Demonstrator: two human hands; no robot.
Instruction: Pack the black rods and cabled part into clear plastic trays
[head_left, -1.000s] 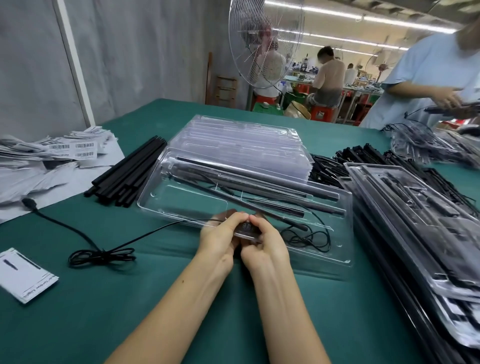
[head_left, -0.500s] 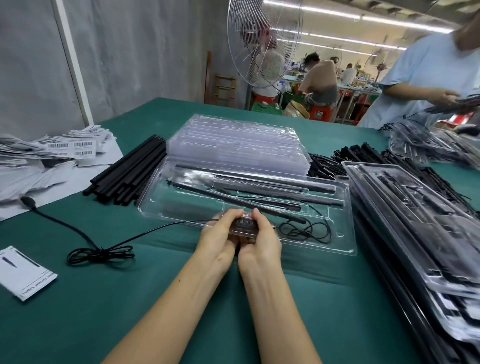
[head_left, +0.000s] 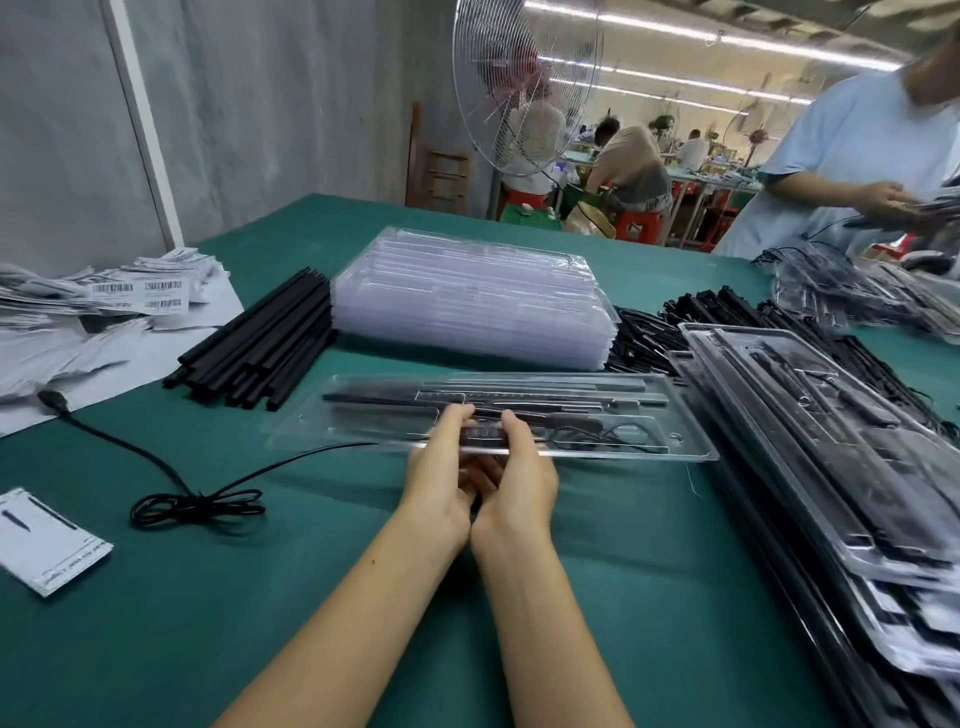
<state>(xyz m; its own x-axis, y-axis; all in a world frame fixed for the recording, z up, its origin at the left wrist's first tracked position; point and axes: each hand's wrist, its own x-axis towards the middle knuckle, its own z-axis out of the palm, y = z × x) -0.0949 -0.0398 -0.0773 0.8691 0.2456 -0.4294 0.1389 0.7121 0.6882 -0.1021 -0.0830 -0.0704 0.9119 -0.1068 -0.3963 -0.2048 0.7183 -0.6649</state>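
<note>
Holding the clear tray by the middle of its near edge, the left grip and right grip both pinch it, thumbs on top and fingers curled beneath. The small black control box is pressed under the thumbs. The tray looks raised off the green bench and nearly level. Black rods lie in its long channels, and a cable coil sits inside it, right of the thumbs.

I take this for the seating of the cabled part, and it is not finished. A loose lead runs out of the tray's left side to a tied bundle on the bench, then on to a plug. The next move calls for one grip to come free and gather that lead in, so the tray probably has to rest on the bench first.

Room is tight on three sides of the tray. The stack of empty trays stands close behind it, and the loose rods lie behind its left end. The filled trays sit just beside its right end. Open bench lies only on the tray's near side and to its near left, where the bundle is. The thin rim could bend or snag on the filled trays if swung right.
</note>
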